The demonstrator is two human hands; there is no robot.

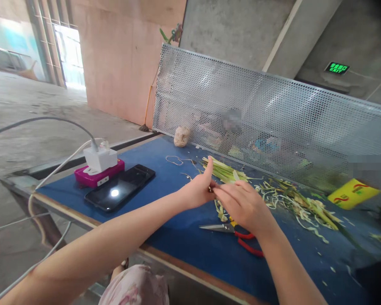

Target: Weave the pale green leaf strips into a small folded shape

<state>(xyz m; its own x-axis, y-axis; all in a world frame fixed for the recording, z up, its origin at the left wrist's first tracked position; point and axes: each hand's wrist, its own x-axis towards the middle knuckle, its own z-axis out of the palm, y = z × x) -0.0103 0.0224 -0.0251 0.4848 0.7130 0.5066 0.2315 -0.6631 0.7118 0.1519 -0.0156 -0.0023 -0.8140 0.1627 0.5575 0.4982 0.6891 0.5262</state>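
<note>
My left hand (199, 188) and my right hand (246, 205) meet above the blue table. The left thumb points up; its other fingers are hidden behind the right hand. My right hand's fingers are closed together against the left palm, and a small dark brownish bit (212, 185) shows between the hands, too small to name. Just behind them lies a bundle of pale green stalks (222, 169). Scissors with red handles (249, 245) lie under my right wrist, blades pointing left. Pale peelings (220, 211) are scattered below the hands.
More stalks and trimmings (305, 205) spread to the right, near a yellow packet (354, 194). A black phone (120, 188) lies left beside a magenta power strip (100, 173) with a white charger (100, 156) and cables. A perforated metal panel (257, 101) borders the far side, near a pale lump (181, 137).
</note>
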